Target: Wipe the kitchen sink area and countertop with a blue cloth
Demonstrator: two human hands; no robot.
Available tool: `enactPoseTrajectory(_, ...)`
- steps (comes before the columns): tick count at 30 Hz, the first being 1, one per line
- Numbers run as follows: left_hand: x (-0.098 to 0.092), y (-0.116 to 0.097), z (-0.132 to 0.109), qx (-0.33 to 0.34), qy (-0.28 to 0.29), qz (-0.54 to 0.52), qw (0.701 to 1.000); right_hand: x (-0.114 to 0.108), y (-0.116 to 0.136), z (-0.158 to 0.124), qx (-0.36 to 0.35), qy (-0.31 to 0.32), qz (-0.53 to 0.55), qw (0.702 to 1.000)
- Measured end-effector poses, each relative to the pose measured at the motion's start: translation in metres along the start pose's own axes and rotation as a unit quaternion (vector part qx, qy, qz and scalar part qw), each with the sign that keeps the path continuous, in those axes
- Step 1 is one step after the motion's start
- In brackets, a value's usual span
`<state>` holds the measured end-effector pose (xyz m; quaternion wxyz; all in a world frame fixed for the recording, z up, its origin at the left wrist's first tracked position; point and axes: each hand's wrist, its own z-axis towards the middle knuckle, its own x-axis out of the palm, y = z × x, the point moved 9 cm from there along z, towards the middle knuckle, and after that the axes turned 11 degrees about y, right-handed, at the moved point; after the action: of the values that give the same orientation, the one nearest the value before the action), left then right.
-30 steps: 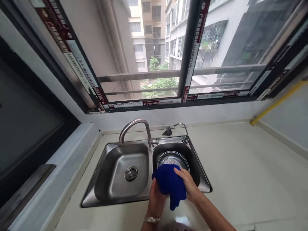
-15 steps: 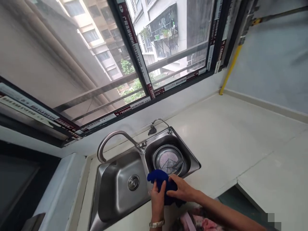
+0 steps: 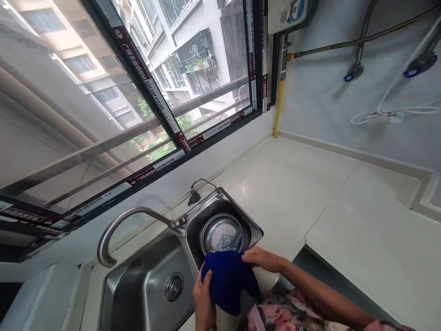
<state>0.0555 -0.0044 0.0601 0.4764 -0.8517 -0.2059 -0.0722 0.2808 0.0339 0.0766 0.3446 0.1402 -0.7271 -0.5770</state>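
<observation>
A dark blue cloth hangs spread between my two hands at the near edge of the double sink. My left hand grips its left edge, thumb on top. The upper right corner of the cloth is pinched in my right hand. Just beyond the cloth, a round metal strainer sits in the right basin, with a crumpled grey piece inside it. The cloth hides part of the basin's near rim.
The left basin has a drain and a large curved faucet behind it. A small thin faucet and a dark mesh scrubber are at the back. Right of the sink, the pale counter has a cutout.
The blue cloth was bunched up and is now opened out flat between my hands. My hands have moved apart. The view has turned to the right.
</observation>
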Motion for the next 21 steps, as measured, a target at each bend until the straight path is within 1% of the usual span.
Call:
enactPoseTrajectory(1, -0.002, -0.007, -0.002, 0.006, -0.029, -0.008, 1.000, -0.006, 0.004, -0.005, 0.000, -0.011, 0.031, 0.999)
enactPoseTrajectory(3, -0.002, -0.018, -0.006, 0.013, -0.066, -0.016, 0.998, -0.021, 0.017, -0.018, -0.018, -0.048, 0.088, 0.995)
enactPoseTrajectory(5, 0.007, -0.026, -0.010, 0.021, -0.069, -0.022, 0.997, -0.035, 0.029, -0.031, -0.053, -0.091, 0.127, 0.986)
enactPoseTrajectory(6, 0.015, -0.029, -0.011, 0.027, -0.054, -0.024, 0.998, -0.042, 0.033, -0.037, -0.070, -0.109, 0.135, 0.982)
enactPoseTrajectory(8, 0.036, -0.033, -0.012, 0.047, -0.002, -0.027, 0.999, -0.053, 0.035, -0.045, -0.085, -0.147, 0.114, 0.979)
enactPoseTrajectory(9, 0.046, -0.035, -0.011, 0.057, 0.026, -0.024, 0.998, -0.060, 0.033, -0.048, -0.077, -0.176, 0.074, 0.979)
enactPoseTrajectory(10, 0.055, -0.035, -0.010, 0.066, 0.051, -0.013, 0.996, -0.068, 0.030, -0.051, -0.058, -0.212, 0.013, 0.976)
enactPoseTrajectory(11, 0.060, -0.035, -0.009, 0.068, 0.065, 0.004, 0.996, -0.076, 0.028, -0.054, -0.033, -0.249, -0.062, 0.966)
enactPoseTrajectory(13, 0.064, -0.030, -0.003, 0.065, 0.082, 0.046, 0.993, -0.091, 0.029, -0.060, 0.009, -0.310, -0.207, 0.928)
enactPoseTrajectory(14, 0.064, -0.027, 0.001, 0.059, 0.087, 0.064, 0.992, -0.098, 0.032, -0.063, 0.017, -0.330, -0.258, 0.908)
enactPoseTrajectory(15, 0.065, -0.023, 0.005, 0.051, 0.098, 0.076, 0.991, -0.104, 0.038, -0.067, 0.015, -0.347, -0.286, 0.893)
enactPoseTrajectory(17, 0.075, -0.013, 0.011, 0.031, 0.135, 0.090, 0.986, -0.120, 0.055, -0.080, -0.007, -0.387, -0.282, 0.878)
enactPoseTrajectory(18, 0.084, -0.009, 0.012, 0.024, 0.160, 0.097, 0.982, -0.130, 0.065, -0.091, -0.020, -0.413, -0.262, 0.872)
enactPoseTrajectory(21, 0.121, 0.006, 0.010, 0.012, 0.246, 0.124, 0.961, -0.157, 0.105, -0.134, -0.068, -0.500, -0.183, 0.843)
